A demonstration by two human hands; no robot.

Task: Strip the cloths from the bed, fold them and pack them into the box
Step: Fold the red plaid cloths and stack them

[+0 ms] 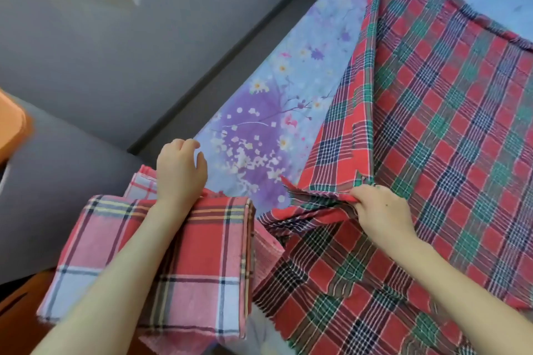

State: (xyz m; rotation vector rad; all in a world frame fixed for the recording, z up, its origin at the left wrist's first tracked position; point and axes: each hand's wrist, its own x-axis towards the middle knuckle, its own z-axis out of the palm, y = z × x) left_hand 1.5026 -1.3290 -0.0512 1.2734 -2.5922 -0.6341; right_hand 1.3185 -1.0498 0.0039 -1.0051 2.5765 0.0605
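— On the floral sheet point(288, 72), right hand point(380, 210) pinches the bunched edge of the red-green plaid cloth point(447, 124); left hand point(180, 170) loosely curled, empty, wrist on the folded pink plaid cloth point(207, 253).
— A hard tug might drag that stack off the bed's corner.

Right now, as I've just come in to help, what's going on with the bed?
A person is gathering up cloths. Their right hand pinches a bunched edge of the red-and-green plaid cloth, which lies mostly spread over the floral sheet. Their left hand holds nothing; its forearm lies across a folded pink plaid cloth beside it. No box is clearly in view.
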